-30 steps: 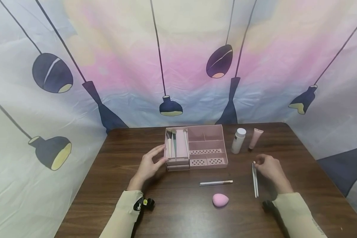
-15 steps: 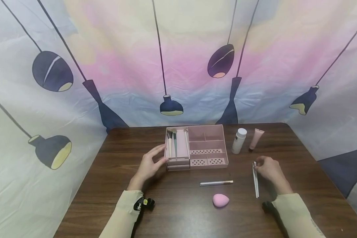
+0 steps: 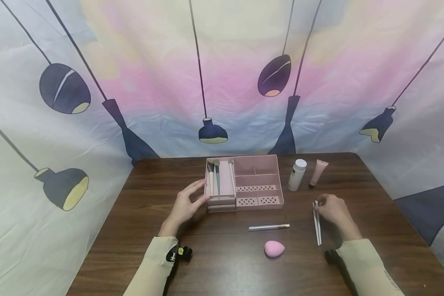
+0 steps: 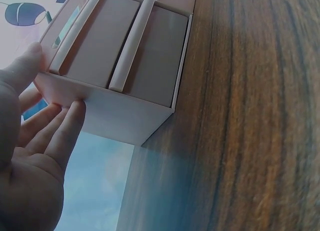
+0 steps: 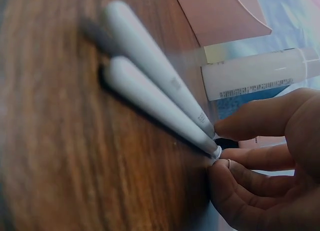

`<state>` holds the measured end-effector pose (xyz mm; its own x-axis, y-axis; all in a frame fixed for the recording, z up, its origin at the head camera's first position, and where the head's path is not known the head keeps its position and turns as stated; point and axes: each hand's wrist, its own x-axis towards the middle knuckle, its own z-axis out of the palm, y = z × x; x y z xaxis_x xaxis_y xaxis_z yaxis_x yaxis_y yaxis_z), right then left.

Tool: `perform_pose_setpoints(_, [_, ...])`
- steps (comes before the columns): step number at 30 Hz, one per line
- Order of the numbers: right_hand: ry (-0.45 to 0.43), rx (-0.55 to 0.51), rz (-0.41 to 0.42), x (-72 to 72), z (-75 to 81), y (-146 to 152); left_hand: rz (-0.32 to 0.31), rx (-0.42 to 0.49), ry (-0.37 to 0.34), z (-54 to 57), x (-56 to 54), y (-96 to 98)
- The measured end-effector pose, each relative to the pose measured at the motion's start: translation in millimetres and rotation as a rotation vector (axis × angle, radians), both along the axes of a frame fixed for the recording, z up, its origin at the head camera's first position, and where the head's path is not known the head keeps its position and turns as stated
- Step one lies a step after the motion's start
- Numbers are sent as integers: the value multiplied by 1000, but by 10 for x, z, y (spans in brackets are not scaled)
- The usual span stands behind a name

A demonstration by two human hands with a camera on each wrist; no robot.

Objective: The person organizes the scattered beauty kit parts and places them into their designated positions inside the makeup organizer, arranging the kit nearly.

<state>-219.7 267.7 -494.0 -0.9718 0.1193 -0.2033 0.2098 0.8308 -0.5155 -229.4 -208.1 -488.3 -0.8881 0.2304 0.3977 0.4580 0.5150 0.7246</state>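
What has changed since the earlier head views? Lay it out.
Very little: the far ends of the two white sticks look shifted slightly left compared with half a second ago, with the right hand at them. Nothing was visibly taken hold of or let go. Unchanged: the left hand against the pink organizer, the silver pen, pink sponge, white bottle and pink tube.

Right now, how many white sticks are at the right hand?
2, in the right wrist view: the upper white stick and the lower white stick, both ending at the right hand. It may hide more.
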Motion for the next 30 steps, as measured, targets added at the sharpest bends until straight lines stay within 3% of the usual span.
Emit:
perform_pose_setpoints(15, [1, 40, 9, -29, -32, -45, -9, 4, 9, 4, 0, -1])
perform_pose_setpoints(30, [33, 10, -6, -4, -50, 7, -22, 16, -4, 1, 4, -5])
